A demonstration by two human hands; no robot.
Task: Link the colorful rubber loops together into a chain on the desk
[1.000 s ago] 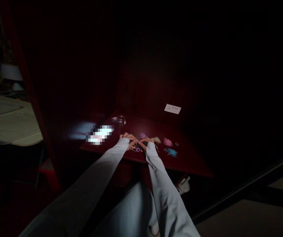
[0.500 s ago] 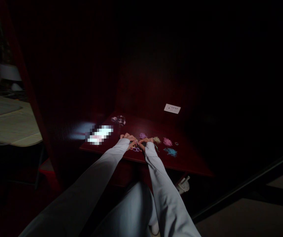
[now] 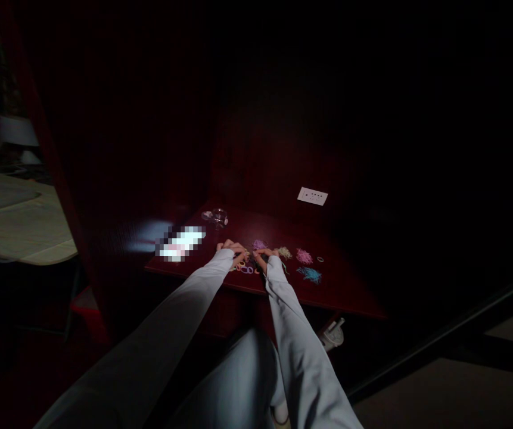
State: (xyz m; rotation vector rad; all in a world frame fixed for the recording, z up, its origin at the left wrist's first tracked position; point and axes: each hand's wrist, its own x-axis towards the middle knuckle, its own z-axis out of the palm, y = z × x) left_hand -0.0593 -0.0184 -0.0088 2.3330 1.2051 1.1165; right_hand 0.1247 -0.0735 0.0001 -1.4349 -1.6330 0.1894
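My left hand (image 3: 235, 249) is over the dark red table with its fingers pinched together. Across a small gap, my right hand (image 3: 264, 256) also has thumb and fingertips closed. Whatever either hand pinches is too small and dark to name. Just below the fingers lie purple rings (image 3: 246, 270) like hair ties, with orange and yellow ones beside them. Beyond the hands is a purple pile (image 3: 259, 245) of thin loops or strands. A pale yellow pile (image 3: 285, 253), a pink pile (image 3: 304, 256) and a blue pile (image 3: 310, 274) sit to the right.
A bright blurred-out screen (image 3: 181, 243) lies at the table's left. Behind it stands a clear round container (image 3: 219, 216). One ring (image 3: 320, 260) lies right of the pink pile. A white socket panel (image 3: 312, 196) is on the back wall; dark partitions surround the table.
My fingertips have moved slightly apart; they were together half a second ago. The purple pile and the rings show a little more. The piles have stayed put.
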